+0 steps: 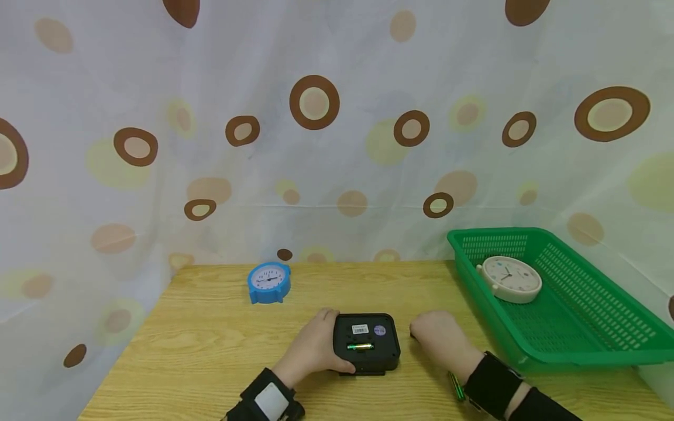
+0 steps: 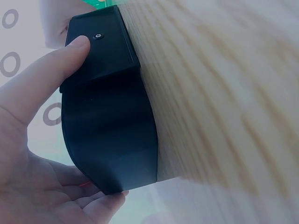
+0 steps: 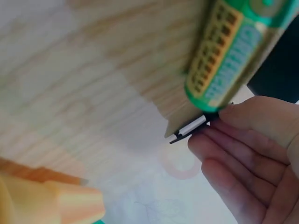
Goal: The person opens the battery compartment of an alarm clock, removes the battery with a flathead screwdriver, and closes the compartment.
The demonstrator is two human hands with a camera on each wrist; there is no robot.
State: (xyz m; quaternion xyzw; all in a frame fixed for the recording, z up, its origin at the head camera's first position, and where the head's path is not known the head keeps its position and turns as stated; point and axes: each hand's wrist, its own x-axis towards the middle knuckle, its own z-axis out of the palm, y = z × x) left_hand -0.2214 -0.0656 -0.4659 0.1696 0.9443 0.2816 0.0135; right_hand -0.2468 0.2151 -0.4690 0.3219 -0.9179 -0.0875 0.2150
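Observation:
My left hand (image 1: 315,346) grips a black clock (image 1: 367,336) by its left side. The clock lies back up on the table, and a green battery (image 1: 360,346) shows in its back. In the left wrist view the thumb presses the clock's base (image 2: 105,51), near a small screw. To the right of the clock, my right hand (image 1: 441,339) pinches a thin black cover (image 3: 191,127), seen best in the right wrist view. Another green battery (image 1: 456,386) lies on the table beside the right wrist, large and close in the right wrist view.
A blue clock (image 1: 269,283) stands at the back left of the wooden table (image 1: 200,339). On the right is a green basket (image 1: 579,354) holding a cream clock (image 1: 511,279). A blurred yellow-orange object (image 3: 51,200) appears low in the right wrist view. A patterned curtain hangs behind.

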